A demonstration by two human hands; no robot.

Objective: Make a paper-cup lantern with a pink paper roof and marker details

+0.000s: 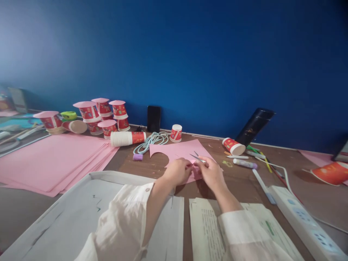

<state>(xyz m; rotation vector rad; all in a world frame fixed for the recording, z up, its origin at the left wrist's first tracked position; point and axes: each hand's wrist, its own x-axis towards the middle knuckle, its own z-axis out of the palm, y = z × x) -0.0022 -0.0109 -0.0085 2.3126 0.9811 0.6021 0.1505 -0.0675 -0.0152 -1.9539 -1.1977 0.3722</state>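
Note:
My right hand (pixel 211 174) is closed around a small pair of scissors (pixel 199 158). Their blades stand apart and point up to the left. Close beside it, the fingers of my left hand (pixel 178 171) pinch pink paper, whose held edge is partly hidden by the fingers. Beyond both hands, a pink paper sheet (pixel 187 148) lies on the table with a rounded bite cut out of its left side. Where the held paper joins this sheet, if at all, I cannot make out.
Pink-topped red paper cups (pixel 91 113) stand at the back left, behind a pink paper stack (pixel 54 163). A light blue cord (pixel 152 141), one upright cup (pixel 176 133) and a phone (pixel 154 119) are near the wall. A glue stick (pixel 244 163) and power strip (pixel 307 217) lie right.

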